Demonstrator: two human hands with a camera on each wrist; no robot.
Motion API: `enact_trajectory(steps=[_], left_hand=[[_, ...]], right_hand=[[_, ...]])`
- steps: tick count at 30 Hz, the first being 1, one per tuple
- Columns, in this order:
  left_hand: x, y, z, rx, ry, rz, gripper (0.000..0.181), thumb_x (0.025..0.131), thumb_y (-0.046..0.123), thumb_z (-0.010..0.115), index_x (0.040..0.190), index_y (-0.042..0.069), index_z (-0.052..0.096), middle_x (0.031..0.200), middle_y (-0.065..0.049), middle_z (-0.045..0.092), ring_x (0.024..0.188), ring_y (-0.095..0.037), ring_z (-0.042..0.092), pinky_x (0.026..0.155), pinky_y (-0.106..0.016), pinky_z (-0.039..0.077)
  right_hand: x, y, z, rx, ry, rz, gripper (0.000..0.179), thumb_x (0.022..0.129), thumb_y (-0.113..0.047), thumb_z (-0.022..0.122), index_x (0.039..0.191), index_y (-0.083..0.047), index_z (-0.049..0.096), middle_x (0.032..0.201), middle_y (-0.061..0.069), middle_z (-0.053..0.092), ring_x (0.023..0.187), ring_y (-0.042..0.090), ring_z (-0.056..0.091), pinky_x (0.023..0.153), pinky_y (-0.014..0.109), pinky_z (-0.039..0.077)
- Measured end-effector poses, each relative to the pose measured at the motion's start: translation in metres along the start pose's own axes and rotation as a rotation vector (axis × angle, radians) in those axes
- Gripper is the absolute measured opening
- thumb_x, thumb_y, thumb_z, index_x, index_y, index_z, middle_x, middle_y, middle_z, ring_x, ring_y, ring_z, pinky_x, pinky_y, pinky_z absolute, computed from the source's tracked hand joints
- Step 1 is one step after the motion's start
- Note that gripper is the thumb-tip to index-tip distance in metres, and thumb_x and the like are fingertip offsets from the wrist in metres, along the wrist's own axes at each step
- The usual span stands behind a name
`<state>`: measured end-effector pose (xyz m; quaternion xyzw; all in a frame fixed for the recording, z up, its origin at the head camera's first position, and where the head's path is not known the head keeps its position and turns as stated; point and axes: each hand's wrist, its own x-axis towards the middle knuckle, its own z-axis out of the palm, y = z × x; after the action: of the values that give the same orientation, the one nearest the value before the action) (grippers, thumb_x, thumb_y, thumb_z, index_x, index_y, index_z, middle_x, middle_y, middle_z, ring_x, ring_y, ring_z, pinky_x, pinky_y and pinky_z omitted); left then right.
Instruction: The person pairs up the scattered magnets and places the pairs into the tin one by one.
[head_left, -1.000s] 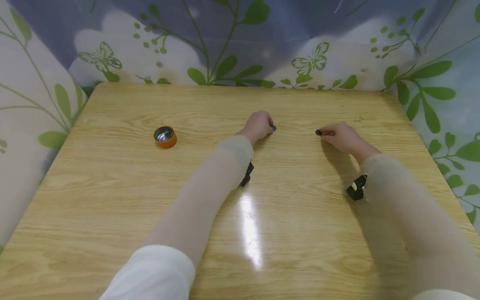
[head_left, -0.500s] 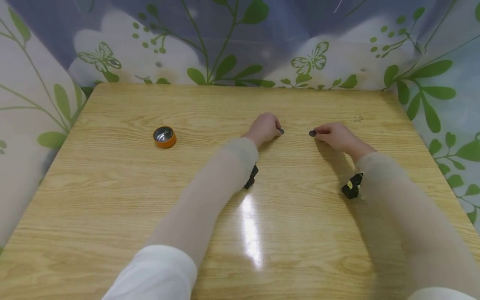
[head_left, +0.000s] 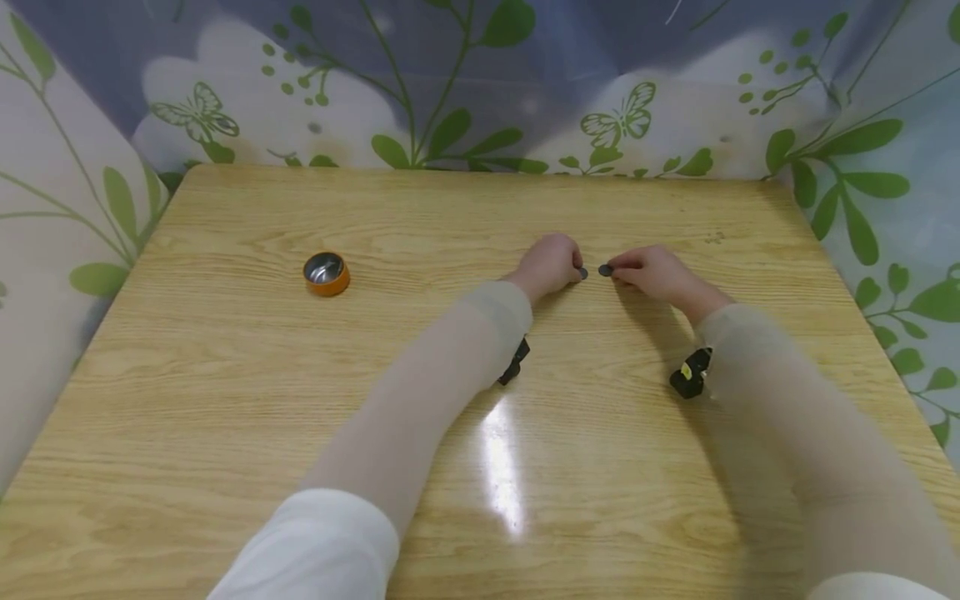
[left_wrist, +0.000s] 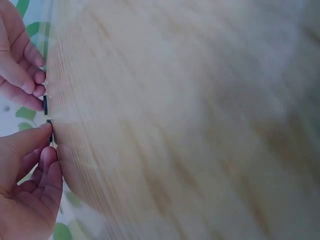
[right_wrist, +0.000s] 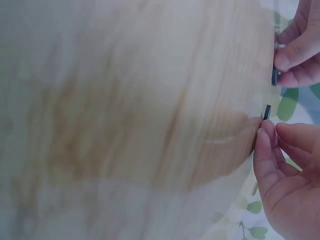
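Observation:
Near the middle of the far half of the table, my left hand (head_left: 551,265) pinches a small dark, flat round disc (head_left: 583,273) between thumb and fingers. Facing it, my right hand (head_left: 654,271) pinches a matching dark disc (head_left: 605,270) by its edge. A narrow gap separates the two discs. From the left wrist, the left disc (left_wrist: 50,129) appears edge-on as a thin dark strip just above the tabletop. In the right wrist view, the right disc (right_wrist: 267,112) sticks out past the fingertips, its rear part hidden by them.
A small orange round bowl (head_left: 327,275) with a shiny metal inside stands at the left of the wooden table (head_left: 225,400). Black wrist devices (head_left: 515,362) hang under both forearms. A floral cloth (head_left: 465,83) rises behind the table's far edge.
Both hands have moved toward each other, the left hand to the right and the right hand to the left, each carrying its disc. The gap between the discs has narrowed greatly.

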<state>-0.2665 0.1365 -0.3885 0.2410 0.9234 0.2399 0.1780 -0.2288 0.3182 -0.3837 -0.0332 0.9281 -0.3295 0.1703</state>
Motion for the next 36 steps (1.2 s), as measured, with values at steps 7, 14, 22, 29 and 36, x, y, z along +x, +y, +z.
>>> enact_trajectory(steps=[7, 14, 22, 29, 36], left_hand=[[0.005, 0.003, 0.004, 0.024, 0.002, 0.028, 0.019, 0.090, 0.024, 0.064, 0.103, 0.010, 0.067, 0.104, 0.001, 0.061, 0.092, -0.012, 0.054, 0.081, -0.023, 0.042], [0.005, 0.009, 0.008, 0.011, 0.019, 0.060, 0.022, 0.091, 0.026, 0.062, 0.106, 0.010, 0.065, 0.104, 0.001, 0.061, 0.092, -0.012, 0.054, 0.081, -0.023, 0.042], [0.005, 0.003, 0.011, -0.079, 0.059, 0.087, 0.025, 0.092, 0.017, 0.060, 0.114, 0.006, 0.062, 0.104, -0.003, 0.062, 0.093, -0.013, 0.054, 0.083, -0.022, 0.042], [-0.010, -0.017, 0.000, -0.218, 0.050, 0.127, 0.024, 0.088, 0.012, 0.063, 0.111, 0.002, 0.063, 0.101, -0.007, 0.061, 0.090, -0.014, 0.054, 0.077, -0.019, 0.042], [-0.038, -0.038, -0.016, -0.399, 0.033, 0.126, 0.024, 0.089, 0.010, 0.063, 0.111, 0.000, 0.063, 0.100, -0.007, 0.061, 0.090, -0.015, 0.055, 0.076, -0.022, 0.044]], right_hand=[[-0.002, -0.006, 0.005, 0.002, -0.008, -0.049, 0.032, 0.096, -0.008, 0.051, 0.120, 0.012, 0.056, 0.110, 0.026, 0.062, 0.086, 0.016, 0.061, 0.072, 0.024, 0.050], [-0.003, -0.007, 0.008, -0.003, -0.028, -0.067, 0.033, 0.097, -0.008, 0.050, 0.122, 0.012, 0.053, 0.119, 0.027, 0.057, 0.102, 0.027, 0.058, 0.083, 0.033, 0.049], [-0.001, -0.007, 0.008, -0.073, 0.012, -0.066, 0.032, 0.094, -0.014, 0.055, 0.118, 0.007, 0.058, 0.101, 0.019, 0.063, 0.086, 0.025, 0.056, 0.073, 0.031, 0.044], [0.003, -0.015, 0.010, -0.114, 0.024, -0.046, 0.030, 0.090, -0.014, 0.061, 0.114, 0.005, 0.058, 0.105, 0.023, 0.062, 0.092, 0.031, 0.058, 0.078, 0.038, 0.045], [0.006, -0.018, 0.014, -0.158, 0.034, -0.026, 0.027, 0.090, -0.014, 0.062, 0.109, 0.003, 0.057, 0.108, 0.026, 0.061, 0.100, 0.035, 0.056, 0.087, 0.047, 0.041]])
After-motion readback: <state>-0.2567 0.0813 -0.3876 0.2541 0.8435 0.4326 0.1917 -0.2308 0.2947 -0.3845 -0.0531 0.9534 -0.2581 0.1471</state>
